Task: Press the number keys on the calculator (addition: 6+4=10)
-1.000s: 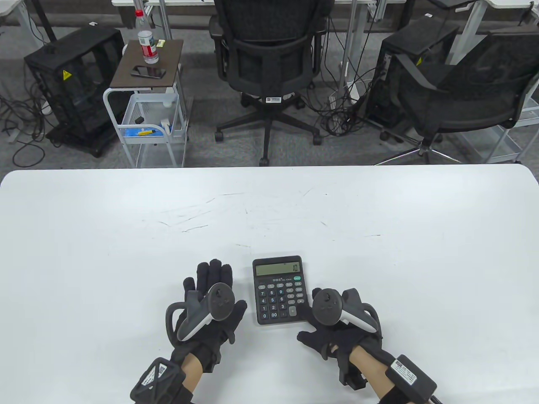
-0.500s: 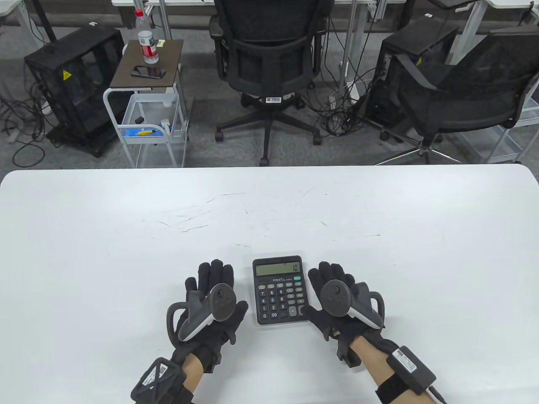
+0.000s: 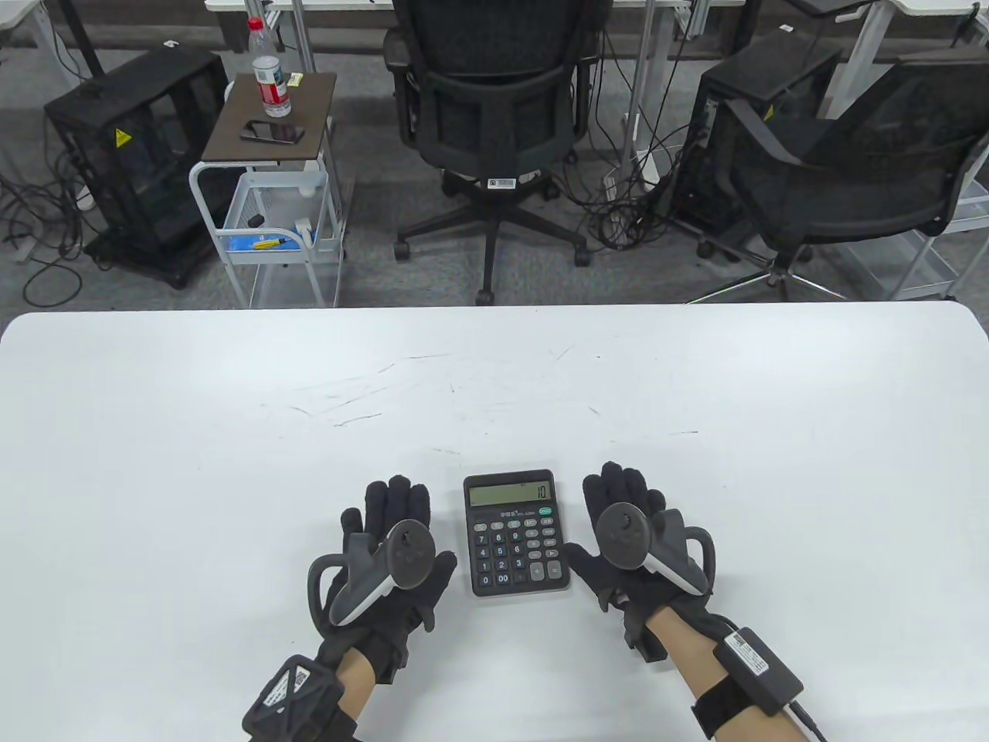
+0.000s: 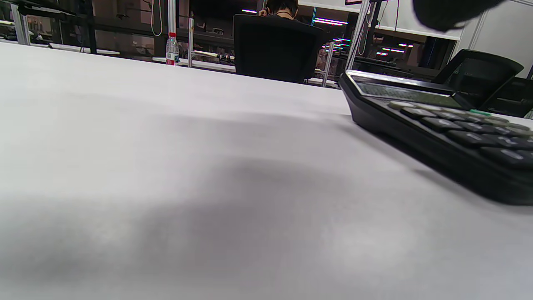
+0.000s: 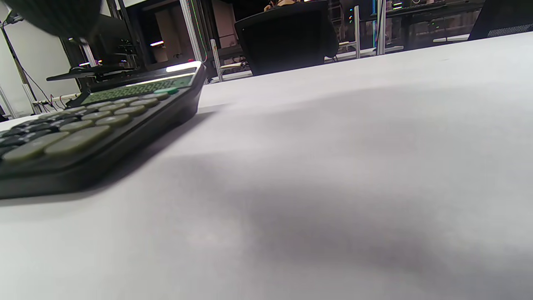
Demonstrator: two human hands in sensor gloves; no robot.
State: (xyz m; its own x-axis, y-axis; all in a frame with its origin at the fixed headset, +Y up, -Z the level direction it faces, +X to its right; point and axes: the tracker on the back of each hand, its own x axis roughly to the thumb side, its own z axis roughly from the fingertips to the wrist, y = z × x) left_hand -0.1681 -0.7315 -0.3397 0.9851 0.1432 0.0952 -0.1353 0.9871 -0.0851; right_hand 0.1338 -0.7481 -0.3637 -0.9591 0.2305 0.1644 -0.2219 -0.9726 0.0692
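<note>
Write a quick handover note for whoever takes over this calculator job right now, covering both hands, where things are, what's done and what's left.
Left hand: flat on the table, left of the calculator, holding nothing.
Right hand: flat on the table, right of the calculator, holding nothing; thumb close to its lower right edge.
Calculator: lies between the hands; its display reads 10.
Done: the sum appears entered.
Left: seemingly nothing.
</note>
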